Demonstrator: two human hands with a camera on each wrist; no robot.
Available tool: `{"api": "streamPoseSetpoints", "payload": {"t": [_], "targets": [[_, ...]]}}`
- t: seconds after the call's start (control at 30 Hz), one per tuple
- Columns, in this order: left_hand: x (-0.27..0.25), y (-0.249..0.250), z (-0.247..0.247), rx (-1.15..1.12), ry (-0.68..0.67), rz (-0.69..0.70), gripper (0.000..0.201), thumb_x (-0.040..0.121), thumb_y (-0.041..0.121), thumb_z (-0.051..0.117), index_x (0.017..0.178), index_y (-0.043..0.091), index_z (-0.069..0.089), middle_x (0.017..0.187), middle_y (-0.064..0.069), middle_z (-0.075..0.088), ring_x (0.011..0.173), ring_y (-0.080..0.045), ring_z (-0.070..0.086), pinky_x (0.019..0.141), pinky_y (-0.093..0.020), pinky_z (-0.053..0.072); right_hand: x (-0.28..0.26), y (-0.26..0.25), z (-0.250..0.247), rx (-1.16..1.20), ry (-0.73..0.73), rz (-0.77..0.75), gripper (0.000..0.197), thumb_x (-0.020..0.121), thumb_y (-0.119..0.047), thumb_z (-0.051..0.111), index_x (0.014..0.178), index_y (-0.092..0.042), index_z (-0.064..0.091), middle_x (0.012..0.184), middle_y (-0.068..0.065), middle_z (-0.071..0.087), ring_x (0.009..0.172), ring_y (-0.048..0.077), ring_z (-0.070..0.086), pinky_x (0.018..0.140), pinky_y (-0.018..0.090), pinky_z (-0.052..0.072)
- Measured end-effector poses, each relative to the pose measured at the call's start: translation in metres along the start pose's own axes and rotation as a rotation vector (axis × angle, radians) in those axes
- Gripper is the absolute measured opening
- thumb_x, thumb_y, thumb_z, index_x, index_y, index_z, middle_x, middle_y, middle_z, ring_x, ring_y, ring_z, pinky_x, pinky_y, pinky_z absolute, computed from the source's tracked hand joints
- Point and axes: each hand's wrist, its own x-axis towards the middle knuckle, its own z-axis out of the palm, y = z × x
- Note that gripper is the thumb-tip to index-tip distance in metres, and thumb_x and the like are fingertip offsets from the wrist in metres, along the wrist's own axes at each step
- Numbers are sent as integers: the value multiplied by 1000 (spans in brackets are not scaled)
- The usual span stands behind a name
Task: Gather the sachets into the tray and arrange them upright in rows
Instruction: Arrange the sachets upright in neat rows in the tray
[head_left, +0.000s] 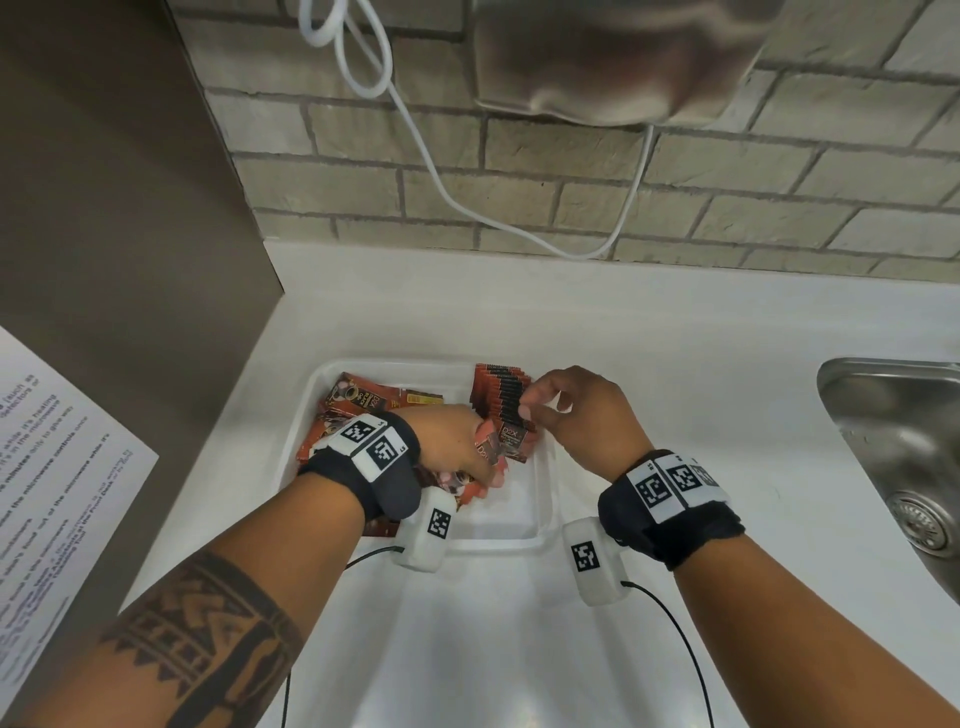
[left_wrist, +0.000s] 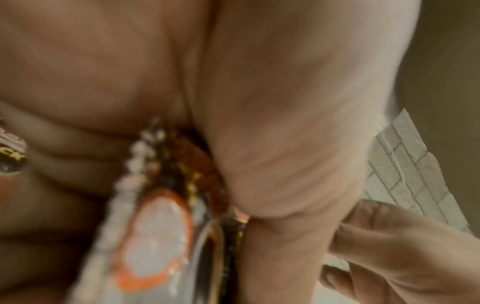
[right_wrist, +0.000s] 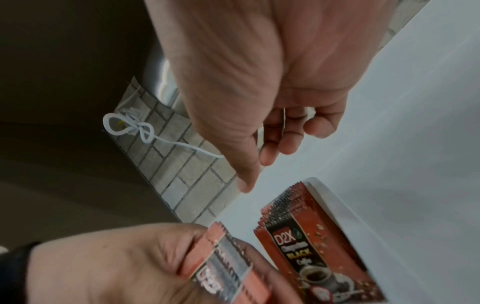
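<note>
Gripping a small bunch of sachets (head_left: 488, 452), my left hand (head_left: 452, 441) sits low inside the tray (head_left: 540, 499), fingers curled round the foil packets; the left wrist view shows their crimped, saw-toothed edges pressed into my palm, though it is too blurred for more. My right hand (head_left: 576, 410) hovers just beside the standing row of sachets (head_left: 501, 400), thumb and fingers loosely bent with a gap between them, holding nothing that I can see. That row stands upright against the tray's far right corner, long axes vertical, flat faces stacked front to back, the front packet (right_wrist: 314, 255) glossy red and black with a coffee cup printed on it. More sachets (head_left: 363, 400) lie flat and jumbled on the tray's left side. The tray is shallow, translucent white plastic with rounded corners, resting on a smooth white counter (head_left: 675, 338). A steel sink (head_left: 893, 415) lies to the right.
</note>
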Motion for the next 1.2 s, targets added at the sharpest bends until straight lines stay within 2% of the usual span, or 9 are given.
{"api": "streamPoseSetpoints", "payload": {"t": [0.07, 0.17, 0.3, 0.4, 0.53, 0.67, 0.9, 1.07, 1.2], "targets": [[-5, -3, -4, -113, 86, 28, 36, 81, 44, 83, 99, 14, 77, 87, 0, 78, 77, -18, 71, 76, -30, 59, -6, -5, -3, 76, -29, 18, 5, 87, -32, 75, 83, -30, 72, 87, -10, 72, 75, 1, 62, 68, 10, 44], [-11, -3, -7, -311, 154, 106, 43, 76, 43, 87, 87, 5, 72, 77, -7, 69, 70, -18, 60, 71, -32, 53, -11, -12, -4, 196, -190, 65, 11, 87, -36, 75, 90, -26, 73, 85, -4, 75, 79, 10, 70, 74, 19, 51], [-15, 1, -4, -424, 217, 231, 21, 80, 29, 87, 67, 33, 71, 67, 12, 65, 65, -6, 58, 69, -27, 46, -8, -17, -5, 361, -242, 116, 12, 87, -14, 76, 97, -11, 70, 77, 9, 74, 75, 21, 71, 77, 29, 56], [-19, 0, 0, -591, 171, 308, 16, 82, 13, 84, 88, 21, 72, 85, 2, 69, 81, -13, 62, 73, -34, 51, -3, -17, -8, 452, -207, 132, 10, 87, -1, 73, 96, -5, 70, 72, 8, 69, 67, 21, 64, 70, 29, 54], [-21, -3, 1, -637, 140, 303, 28, 83, 4, 81, 105, 14, 67, 92, 0, 71, 80, -12, 65, 62, -30, 52, -1, -19, -8, 429, -177, 100, 10, 87, -6, 75, 96, -7, 71, 75, 5, 70, 62, 12, 62, 70, 27, 53], [-23, -7, 2, -623, 195, 290, 33, 81, 8, 84, 109, 13, 67, 94, -4, 72, 79, -12, 68, 62, -30, 54, -3, -23, -6, 351, -146, 77, 10, 84, -11, 78, 92, -16, 73, 85, 15, 73, 65, 10, 64, 73, 29, 56], [-20, -26, -17, 0, 234, -22, 37, 83, 54, 77, 92, 18, 76, 84, -1, 78, 77, -23, 74, 78, -36, 62, -3, -18, -14, -45, -68, 80, 12, 87, -19, 74, 79, -27, 74, 74, -14, 68, 70, 1, 60, 59, 4, 41], [-15, -13, -8, 52, 133, -139, 59, 88, 58, 70, 104, 2, 69, 69, -2, 74, 50, -14, 59, 53, -25, 50, -3, -11, -2, -231, -112, 78, 7, 87, -21, 71, 85, -21, 77, 82, -18, 51, 81, 5, 52, 64, 13, 36], [-2, -2, 12, 110, -12, -101, 55, 87, 62, 67, 106, 10, 72, 83, -7, 77, 65, -21, 66, 72, -33, 57, -3, -5, 10, -248, -92, 75, 10, 85, -19, 70, 79, -23, 76, 95, -5, 58, 91, 13, 57, 69, 20, 38]]}}
